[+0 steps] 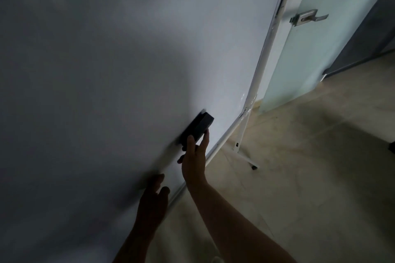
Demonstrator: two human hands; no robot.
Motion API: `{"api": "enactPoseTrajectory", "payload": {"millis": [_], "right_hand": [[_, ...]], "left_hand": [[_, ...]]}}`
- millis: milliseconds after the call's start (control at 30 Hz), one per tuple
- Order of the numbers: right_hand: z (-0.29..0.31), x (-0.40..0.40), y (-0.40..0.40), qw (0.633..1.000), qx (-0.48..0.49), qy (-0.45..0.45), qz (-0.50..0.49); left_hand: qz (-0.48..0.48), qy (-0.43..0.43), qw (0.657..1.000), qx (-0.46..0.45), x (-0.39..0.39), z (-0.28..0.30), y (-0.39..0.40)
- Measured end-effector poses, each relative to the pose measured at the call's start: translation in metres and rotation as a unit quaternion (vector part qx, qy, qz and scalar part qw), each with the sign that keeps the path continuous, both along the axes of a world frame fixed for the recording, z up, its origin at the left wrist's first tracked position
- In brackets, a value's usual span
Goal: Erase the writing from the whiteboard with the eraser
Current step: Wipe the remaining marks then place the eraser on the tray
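The whiteboard [106,60] fills most of the view, tilted, and I see no writing on its surface. A black eraser [197,127] is pressed flat against the board near its lower right corner. My right hand [195,162] grips the eraser's lower end, thumb on one side and fingers on the other. My left hand [152,200] lies in shadow by the board's bottom edge, its fingers straight and touching the board surface.
The board's white frame [259,64] and a stand leg [245,153] with a black foot run down to a beige tiled floor [310,177]. Behind the board is a frosted glass door [316,49] with a metal latch [307,18].
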State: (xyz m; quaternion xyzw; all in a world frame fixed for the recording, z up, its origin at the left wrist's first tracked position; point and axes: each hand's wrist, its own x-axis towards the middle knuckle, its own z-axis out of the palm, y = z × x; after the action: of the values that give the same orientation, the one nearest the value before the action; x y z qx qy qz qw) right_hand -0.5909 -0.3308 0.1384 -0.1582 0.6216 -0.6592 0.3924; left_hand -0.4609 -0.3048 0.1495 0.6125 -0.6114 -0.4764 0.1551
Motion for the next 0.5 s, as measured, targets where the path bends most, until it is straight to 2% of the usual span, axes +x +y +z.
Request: {"api": "enactPoseTrajectory", "payload": {"millis": [100,133,300,433,500], "right_hand": [[-0.004,0.008,0.001,0.994,0.073,-0.087,-0.012],[-0.002,0.013,0.003,0.993,0.081,-0.091,-0.010],[0.023,0.057,0.017,0.999,0.020,0.028,0.017],[0.021,0.078,0.028,0.995,0.087,-0.047,0.028],[0.031,0.105,0.035,0.997,0.073,-0.034,0.023]], "left_hand": [[0.014,0.004,1.000,-0.002,0.013,0.003,0.005],[0.015,0.006,1.000,-0.006,0.018,0.005,0.007],[0.017,0.025,1.000,-0.003,0.054,0.012,0.015],[0.005,0.047,0.999,-0.009,0.093,0.016,0.023],[-0.011,0.032,0.999,-0.004,0.114,0.016,0.025]]}}
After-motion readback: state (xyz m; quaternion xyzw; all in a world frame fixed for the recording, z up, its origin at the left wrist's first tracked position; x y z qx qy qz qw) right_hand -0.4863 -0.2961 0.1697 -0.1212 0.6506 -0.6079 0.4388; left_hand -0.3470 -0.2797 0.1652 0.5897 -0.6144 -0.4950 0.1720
